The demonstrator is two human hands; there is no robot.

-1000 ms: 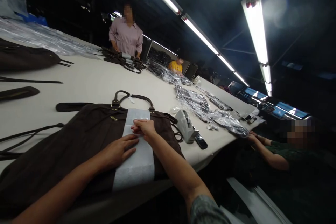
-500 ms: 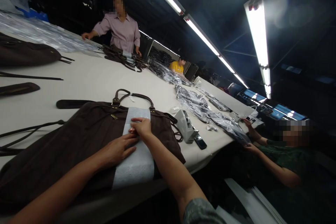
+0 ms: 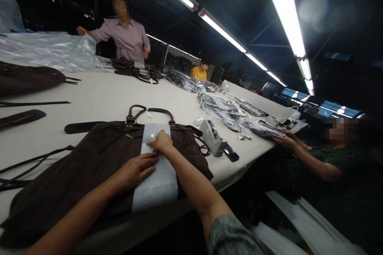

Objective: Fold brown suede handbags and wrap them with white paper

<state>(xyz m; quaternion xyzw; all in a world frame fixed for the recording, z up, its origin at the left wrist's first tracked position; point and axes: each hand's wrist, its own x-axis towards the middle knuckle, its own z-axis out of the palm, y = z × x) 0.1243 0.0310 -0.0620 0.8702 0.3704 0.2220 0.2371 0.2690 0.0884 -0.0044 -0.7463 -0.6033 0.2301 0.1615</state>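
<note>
My left hand (image 3: 133, 170) lay flat and open on the dark brown handbag (image 3: 89, 163), fingers (image 3: 148, 159) stretched and slightly spread, their tips reaching onto the white foam strip (image 3: 155, 181) that ran down the middle of the bag. It gripped nothing; it only pressed down. My right hand (image 3: 162, 142) rested higher up on the same strip, closer to the bag's handles (image 3: 149, 110), its fingers curled loosely under so that the knuckles faced me; whether they pinched the strip's edge or merely pushed on it I could not tell. The bag itself lay flat on the white table (image 3: 104, 91), at its near edge, directly in front of me. Just to the right of the bag stood a grey tape dispenser (image 3: 211, 137), with a dark phone (image 3: 231, 152) beside it. Further right of the bag, a seated person's hand (image 3: 283, 140) rested on clear-wrapped packets (image 3: 227, 111). Well beyond the bag, a standing person in a pale shirt (image 3: 127, 40) held a sheet of clear plastic (image 3: 50, 50)
</note>
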